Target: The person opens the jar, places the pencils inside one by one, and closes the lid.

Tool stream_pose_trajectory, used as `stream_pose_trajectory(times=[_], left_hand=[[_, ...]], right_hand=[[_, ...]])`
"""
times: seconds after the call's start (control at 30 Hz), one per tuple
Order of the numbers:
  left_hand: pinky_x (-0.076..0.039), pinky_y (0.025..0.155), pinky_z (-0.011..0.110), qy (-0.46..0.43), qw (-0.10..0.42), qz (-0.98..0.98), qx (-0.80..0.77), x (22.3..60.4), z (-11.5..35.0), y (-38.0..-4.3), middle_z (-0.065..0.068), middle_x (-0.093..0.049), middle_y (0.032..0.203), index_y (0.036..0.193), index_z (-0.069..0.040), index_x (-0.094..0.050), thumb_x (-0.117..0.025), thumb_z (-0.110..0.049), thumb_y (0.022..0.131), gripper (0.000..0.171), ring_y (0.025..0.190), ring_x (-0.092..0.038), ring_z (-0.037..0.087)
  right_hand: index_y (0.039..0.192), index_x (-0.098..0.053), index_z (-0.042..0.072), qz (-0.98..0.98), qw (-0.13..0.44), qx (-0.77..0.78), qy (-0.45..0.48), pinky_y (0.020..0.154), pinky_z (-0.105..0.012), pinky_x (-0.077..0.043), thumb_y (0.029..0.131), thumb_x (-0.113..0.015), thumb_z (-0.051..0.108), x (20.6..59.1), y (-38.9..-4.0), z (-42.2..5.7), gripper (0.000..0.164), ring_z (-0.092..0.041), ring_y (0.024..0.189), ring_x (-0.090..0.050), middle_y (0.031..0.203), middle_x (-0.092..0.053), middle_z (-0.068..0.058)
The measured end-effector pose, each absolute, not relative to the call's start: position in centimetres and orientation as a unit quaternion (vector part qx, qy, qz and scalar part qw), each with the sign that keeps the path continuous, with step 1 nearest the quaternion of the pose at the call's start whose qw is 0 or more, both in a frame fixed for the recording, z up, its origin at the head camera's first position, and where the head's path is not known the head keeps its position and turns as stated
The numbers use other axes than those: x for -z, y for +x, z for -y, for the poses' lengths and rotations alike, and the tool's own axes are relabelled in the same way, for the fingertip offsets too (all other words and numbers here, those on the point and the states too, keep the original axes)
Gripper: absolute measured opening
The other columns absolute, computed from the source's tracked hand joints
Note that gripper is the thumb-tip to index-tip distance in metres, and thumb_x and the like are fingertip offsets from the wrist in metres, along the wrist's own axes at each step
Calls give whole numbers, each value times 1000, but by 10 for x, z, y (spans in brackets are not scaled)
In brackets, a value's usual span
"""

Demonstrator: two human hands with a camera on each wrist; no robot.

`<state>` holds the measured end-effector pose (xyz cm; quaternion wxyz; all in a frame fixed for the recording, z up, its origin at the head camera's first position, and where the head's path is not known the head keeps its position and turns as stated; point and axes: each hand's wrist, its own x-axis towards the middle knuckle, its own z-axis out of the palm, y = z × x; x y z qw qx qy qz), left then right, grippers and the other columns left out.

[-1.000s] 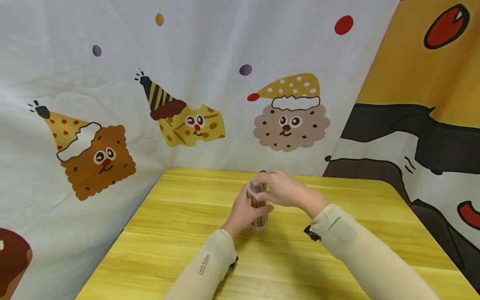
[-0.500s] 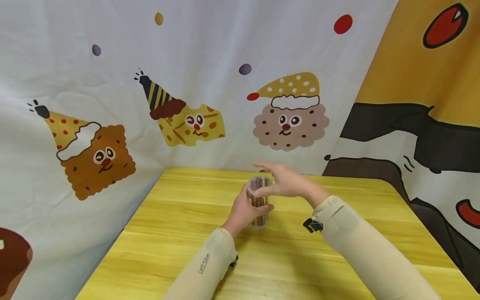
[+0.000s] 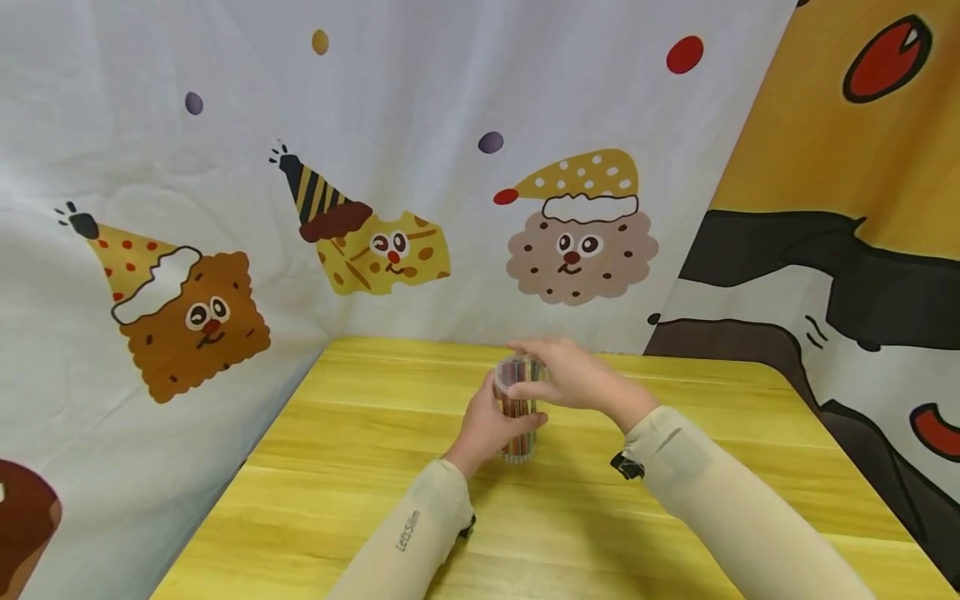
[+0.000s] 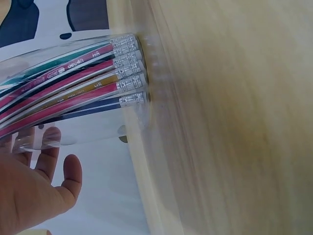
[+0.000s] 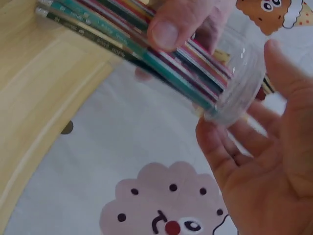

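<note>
A clear plastic jar [image 3: 519, 455] of pencils [image 4: 73, 81] stands upright on the table. Dark, red, teal and ochre pencils show through its wall, silvery ends down. My left hand [image 3: 483, 427] grips the jar's middle, thumb across the near side; its fingers are partly hidden behind. At the jar's top, my right hand [image 3: 573, 377] spans the clear round lid [image 5: 242, 81]. In the right wrist view the right fingers and thumb sit on opposite sides of that lid, and the left thumb [image 5: 168, 32] presses the jar wall.
The yellow wood-grain table [image 3: 337, 467] reaches back to a white cloth backdrop [image 3: 420, 100] printed with cartoon biscuits and cheese. A yellow, black and white printed cloth [image 3: 832, 167] hangs on the right.
My right fingers rose off the lid half a second ago, uncovering the jar's top, and have come back down around it. My left hand keeps its hold on the jar, which stays in place.
</note>
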<state>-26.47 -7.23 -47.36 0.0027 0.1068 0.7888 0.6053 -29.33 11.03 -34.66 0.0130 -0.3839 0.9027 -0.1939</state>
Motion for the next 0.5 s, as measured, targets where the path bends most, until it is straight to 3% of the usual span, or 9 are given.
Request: stream_pose_trajectory(times=[0.23,0.43,0.5], left_hand=[[-48,116,59,105,16,-780,-617,474,75,-265,-2,-54,157,165,-37,-31,-90,-45,86,99,144,-53,28],[-56,108,51,85,-4,-809,-582,470,68,-259,0,-59,153,167,-32,-31,-87,-51,87,100,131,-64,26],[-59,103,48,81,-11,-817,-571,470,67,-258,1,-63,149,166,-30,-32,-86,-53,88,98,125,-68,25]], right_hand=[[158,-52,16,-880,70,291,-369,115,-56,-51,93,-85,37,358,-301,-117,76,-32,139,-61,157,-59,-7],[151,-61,15,-911,-16,271,-311,92,-51,-60,91,-85,44,368,-282,-105,71,-36,123,-65,138,-70,-13],[152,-60,16,-920,-42,253,-296,90,-51,-60,90,-85,49,370,-276,-101,75,-38,124,-64,138,-70,-14]])
